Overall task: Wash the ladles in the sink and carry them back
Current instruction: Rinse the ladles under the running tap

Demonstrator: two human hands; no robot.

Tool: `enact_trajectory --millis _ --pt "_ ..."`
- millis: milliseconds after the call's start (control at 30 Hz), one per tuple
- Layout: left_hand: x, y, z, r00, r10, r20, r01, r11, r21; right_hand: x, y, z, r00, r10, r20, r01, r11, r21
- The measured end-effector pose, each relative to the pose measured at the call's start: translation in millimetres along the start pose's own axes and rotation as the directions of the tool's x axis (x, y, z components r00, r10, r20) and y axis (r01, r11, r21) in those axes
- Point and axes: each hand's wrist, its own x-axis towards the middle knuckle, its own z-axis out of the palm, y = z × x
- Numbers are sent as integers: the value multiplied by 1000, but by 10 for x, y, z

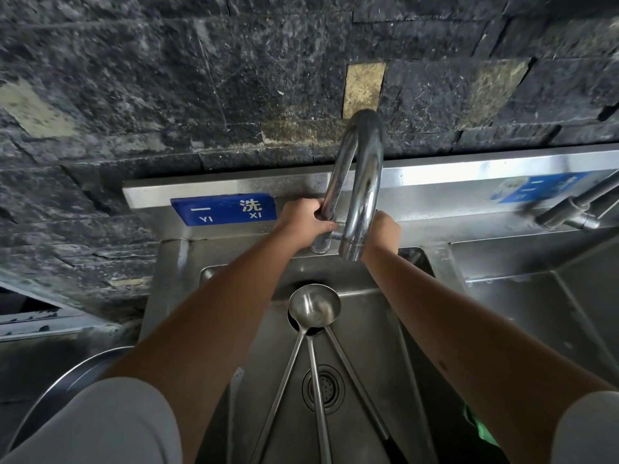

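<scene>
Three steel ladles lie in the steel sink, bowls stacked at the far end, long handles fanning toward me over the drain. My left hand grips the base of the curved steel tap at the back of the sink. My right hand is behind the spout near the tap's lever; its fingers are hidden. No water shows at the spout.
A dark stone wall rises behind the sink. A blue sign sits on the backsplash at left. A second basin with another tap lies to the right. A round steel basin rim is at lower left.
</scene>
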Motion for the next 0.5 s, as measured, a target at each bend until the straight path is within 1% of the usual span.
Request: enact_trajectory --millis 133,233,300,367,400,500 --pt "4 -33 28 1000 -10 -1 10 999 -44 -61 4 -51 1000 -5 8 5 1000 10" --pt "26 -45 67 999 -46 23 48 992 -117 -121 -6 -101 1000 12 25 -13 999 53" --pt "-13 -22 63 996 -85 22 88 963 -254 -196 -4 -107 997 32 70 -37 997 74" --pt "-84 5 54 989 -136 59 148 890 -432 -287 36 -52 992 73 102 -85 989 118" --pt "-134 13 65 986 -151 65 164 873 -459 -337 75 -7 989 97 113 -113 984 141" --pt "-214 -200 276 988 -158 4 148 921 -360 -562 177 112 972 143 185 -169 976 136"
